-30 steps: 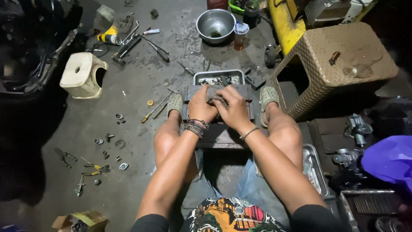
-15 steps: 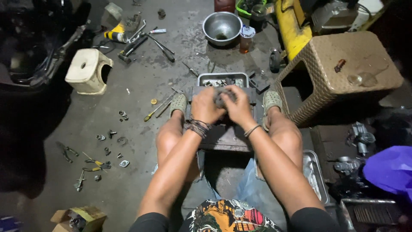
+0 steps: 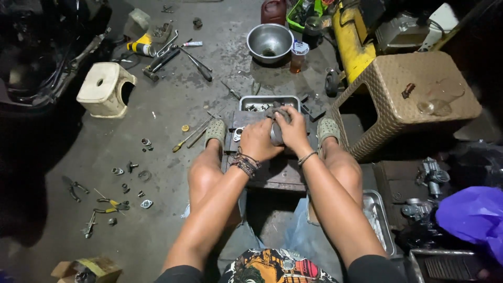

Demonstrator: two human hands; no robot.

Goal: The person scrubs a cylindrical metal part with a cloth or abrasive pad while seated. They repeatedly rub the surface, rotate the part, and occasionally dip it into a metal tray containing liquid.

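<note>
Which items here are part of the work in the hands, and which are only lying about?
In hand:
left hand
right hand
grey metal part held between both
dark rag at the fingertips
metal tray just beyond

Lying about:
steel bowl
white stool
pliers
wicker stool

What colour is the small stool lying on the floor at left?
Cream white stool, best seen in the head view.

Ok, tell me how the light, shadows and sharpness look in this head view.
Head view: light pools on the concrete floor and the forearms; the left edge and right corners fall into deep shadow. The steel bowl shows a mild sheen, no harsh glare. Left hand and right hand are fairly sharp, but the grey part between them is too dim to identify. Wide-angle stretch at the edges.
</note>
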